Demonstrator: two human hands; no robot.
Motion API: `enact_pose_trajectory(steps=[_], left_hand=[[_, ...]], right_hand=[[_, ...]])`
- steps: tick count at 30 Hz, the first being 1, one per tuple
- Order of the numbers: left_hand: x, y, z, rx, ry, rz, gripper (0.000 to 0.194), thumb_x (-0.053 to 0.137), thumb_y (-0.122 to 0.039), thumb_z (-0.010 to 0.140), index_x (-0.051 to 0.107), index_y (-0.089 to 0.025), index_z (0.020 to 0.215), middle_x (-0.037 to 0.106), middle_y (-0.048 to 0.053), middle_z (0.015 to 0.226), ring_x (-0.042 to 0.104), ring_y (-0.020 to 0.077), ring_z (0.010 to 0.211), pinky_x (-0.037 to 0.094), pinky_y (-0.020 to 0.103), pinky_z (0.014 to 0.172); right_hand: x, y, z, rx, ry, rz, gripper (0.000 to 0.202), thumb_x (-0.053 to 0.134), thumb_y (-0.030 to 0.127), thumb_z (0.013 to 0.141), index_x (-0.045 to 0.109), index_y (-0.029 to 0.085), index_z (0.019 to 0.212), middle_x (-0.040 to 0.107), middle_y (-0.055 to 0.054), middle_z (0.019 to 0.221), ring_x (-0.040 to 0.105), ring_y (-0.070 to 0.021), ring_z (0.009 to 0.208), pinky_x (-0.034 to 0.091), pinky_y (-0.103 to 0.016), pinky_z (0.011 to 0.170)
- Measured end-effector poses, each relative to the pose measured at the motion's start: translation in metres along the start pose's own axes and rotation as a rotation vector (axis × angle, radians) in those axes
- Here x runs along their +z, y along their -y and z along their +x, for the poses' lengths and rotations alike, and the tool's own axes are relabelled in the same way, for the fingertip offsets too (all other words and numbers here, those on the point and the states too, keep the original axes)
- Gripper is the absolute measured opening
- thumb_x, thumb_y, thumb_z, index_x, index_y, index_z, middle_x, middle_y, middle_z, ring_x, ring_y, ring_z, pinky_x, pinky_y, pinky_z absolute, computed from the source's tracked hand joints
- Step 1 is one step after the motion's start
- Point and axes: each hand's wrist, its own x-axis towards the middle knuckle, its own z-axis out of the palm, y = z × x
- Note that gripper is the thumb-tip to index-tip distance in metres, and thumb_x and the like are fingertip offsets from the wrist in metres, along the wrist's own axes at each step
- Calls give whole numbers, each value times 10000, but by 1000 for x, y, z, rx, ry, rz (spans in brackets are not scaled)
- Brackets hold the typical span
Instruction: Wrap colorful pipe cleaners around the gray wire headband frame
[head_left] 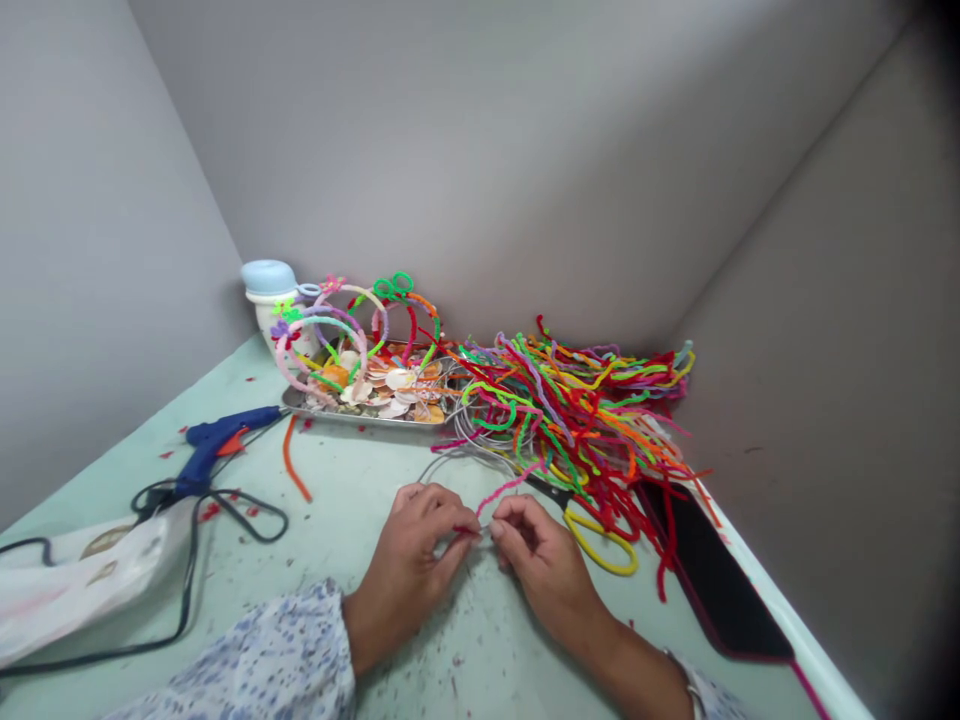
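Note:
Near the front middle of the pale green table, my left hand (420, 540) is closed in a pinch on a thin grey wire hoop (469, 455), whose arc rises behind both hands. Reddish-pink fuzz shows at the left fingertips. My right hand (544, 565) pinches close beside it, with a short bit of wire showing between the hands. From that gap a pink pipe cleaner (504, 490) slants up to the right, its lower end hidden by the fingers. Black scissors with yellow handles (600, 545) lie just right of my right hand.
A metal tray (360, 417) of shells holds finished fuzzy hoops (364, 340), before a white bottle (270, 300). Pipe cleaners (577, 410) pile up at the back right, partly over a dark phone (720, 570). A blue glue gun (206, 450), its cord and a plastic bag (90, 580) lie left.

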Motion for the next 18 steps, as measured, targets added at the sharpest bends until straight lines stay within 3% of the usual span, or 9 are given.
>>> enact_pose_trajectory(steps=[18], left_hand=[[2,3,1,14,-81,37,101,664,-198,823,694,-234,912,685,20,834,613,180,830,383,364,837]], right_hand=[[0,-1,1,-1,4,31,189,529,382,905,557,200,863,507,34,663,474,-119,563,398,-226,535]])
